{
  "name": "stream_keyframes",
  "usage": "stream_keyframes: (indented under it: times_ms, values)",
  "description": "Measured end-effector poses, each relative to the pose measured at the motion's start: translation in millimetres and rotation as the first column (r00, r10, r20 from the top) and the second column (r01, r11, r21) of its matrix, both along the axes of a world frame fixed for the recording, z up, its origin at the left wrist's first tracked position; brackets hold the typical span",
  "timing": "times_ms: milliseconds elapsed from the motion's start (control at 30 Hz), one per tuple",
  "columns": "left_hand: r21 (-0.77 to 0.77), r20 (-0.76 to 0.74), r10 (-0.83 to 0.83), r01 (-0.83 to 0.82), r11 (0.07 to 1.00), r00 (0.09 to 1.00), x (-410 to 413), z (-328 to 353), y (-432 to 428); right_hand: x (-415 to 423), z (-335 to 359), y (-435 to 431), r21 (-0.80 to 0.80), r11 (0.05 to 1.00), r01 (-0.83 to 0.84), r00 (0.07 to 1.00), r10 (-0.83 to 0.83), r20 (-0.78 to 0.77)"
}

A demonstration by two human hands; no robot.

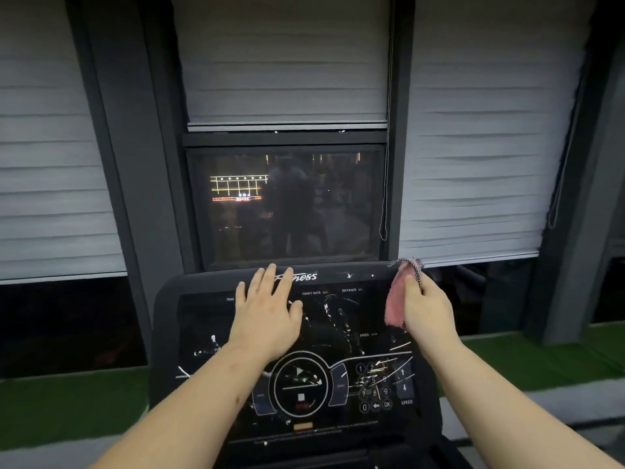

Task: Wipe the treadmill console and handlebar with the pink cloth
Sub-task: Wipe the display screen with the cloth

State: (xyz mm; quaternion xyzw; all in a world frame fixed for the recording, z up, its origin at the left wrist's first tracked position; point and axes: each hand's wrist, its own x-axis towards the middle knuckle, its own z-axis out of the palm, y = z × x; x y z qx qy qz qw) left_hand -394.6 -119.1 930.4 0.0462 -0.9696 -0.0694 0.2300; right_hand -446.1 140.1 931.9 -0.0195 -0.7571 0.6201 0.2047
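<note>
Wiping has barely begun: your right hand [427,308] pinches the pink fringed cloth [399,299] at the glossy black treadmill console's [324,333] upper right corner, while your left hand [267,316] rests flat, fingers spread, on the panel. Next, I judge, press and sweep leftward.

Grey blinds [473,147] hung lowered across the windows, the centre one stopped higher above a dark pane [321,214] showing reflected lights. A pull cord [383,211] hung beside that pane; green flooring [67,404] lay below
</note>
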Motion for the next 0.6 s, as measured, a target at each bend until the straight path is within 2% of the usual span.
stream_keyframes:
  times_ms: [200,433,600]
  values:
    - [-0.036,-0.032,0.102,-0.103,0.994,0.994,-11.4,2.4,-10.3,-12.1,14.8,-15.1,0.013,0.987,0.161,0.981,-0.159,-0.108]
    - [0.007,0.015,0.092,-0.092,0.996,0.996,-12.0,0.5,-11.7,-31.4,-10.6,-46.5,0.333,0.937,0.109,0.975,-0.036,-0.219]
    - [-0.024,0.038,0.081,-0.080,0.997,0.996,-10.6,5.6,-17.0,-39.3,-36.4,-81.2,0.600,0.781,0.174,0.952,0.022,-0.304]
